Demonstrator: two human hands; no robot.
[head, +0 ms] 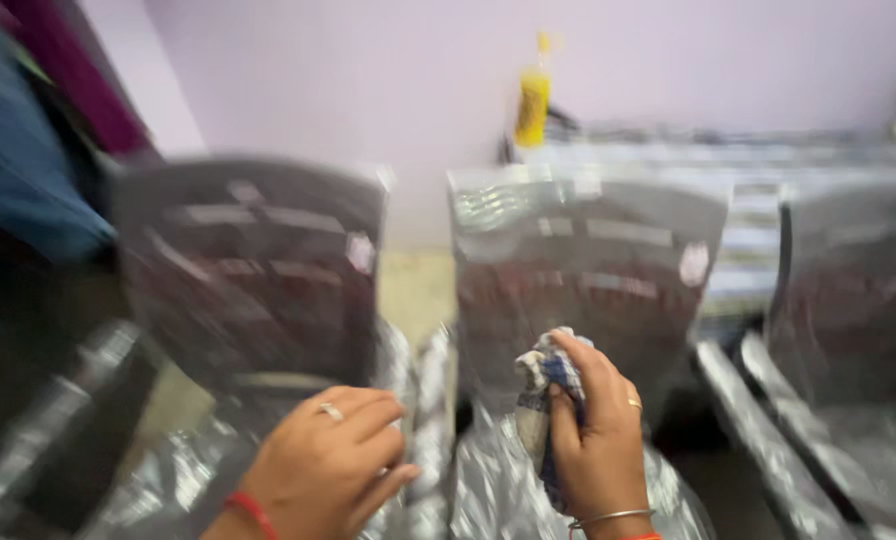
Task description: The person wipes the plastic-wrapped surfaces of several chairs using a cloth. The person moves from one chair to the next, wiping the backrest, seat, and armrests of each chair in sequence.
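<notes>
The right hand [598,440], at the lower centre-right of the frame, is closed around a bunched blue-and-white checked cloth [546,385], fingers wrapped over it and thumb along its side. A ring sits on one finger and a thin metal bangle circles the wrist. The cloth is pressed against the lower part of the backrest of the middle chair [588,260], a perforated metal seat that looks to be covered in clear plastic wrap.

The left hand [333,465], at the lower centre-left, lies palm down with fingers loosely together on the shiny wrapped seat edge between two chairs; it holds nothing. It wears a ring, and a red thread is tied at the wrist.

Just above it stands the left chair [253,265], of the same kind. A third chair [853,300] shows at the right edge. At the top centre, against the pale wall [368,70], stands a yellow bottle [533,105]. The whole view is blurred.
</notes>
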